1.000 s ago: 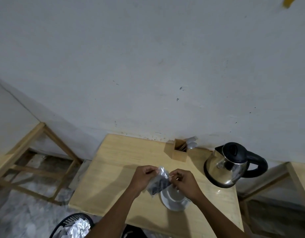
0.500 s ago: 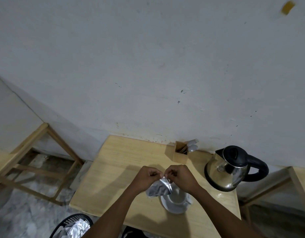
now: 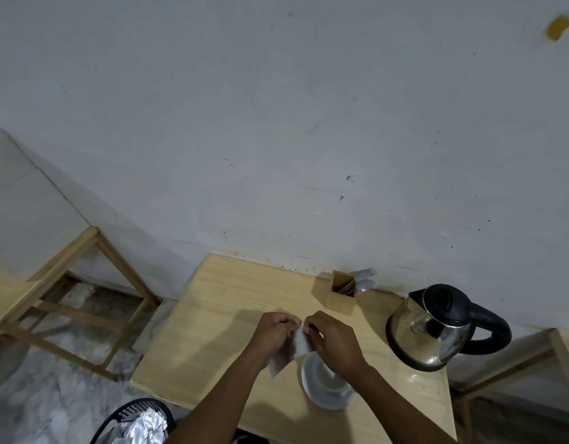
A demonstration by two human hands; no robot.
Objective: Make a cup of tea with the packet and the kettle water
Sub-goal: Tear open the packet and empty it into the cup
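A silvery tea packet [image 3: 291, 350] hangs between my two hands above the wooden table [image 3: 212, 315]. My left hand [image 3: 272, 331] pinches its top left edge and my right hand [image 3: 332, 339] pinches its top right edge, fingertips nearly touching. The packet is blurred and partly hidden by my fingers. Just below my right hand stands a white cup on a white saucer [image 3: 324, 402]. A steel kettle [image 3: 433, 328] with a black lid and handle stands to the right on the table.
A wooden holder [image 3: 342, 294] with spoons and a fork stands at the table's back edge by the wall. A black bin [image 3: 134, 423] with crumpled foil sits on the floor at the front left. Wooden frames stand at the far left and right.
My hands have come together at the packet's top edge and shifted slightly away from me. The packet now hangs lower and more upright between them.
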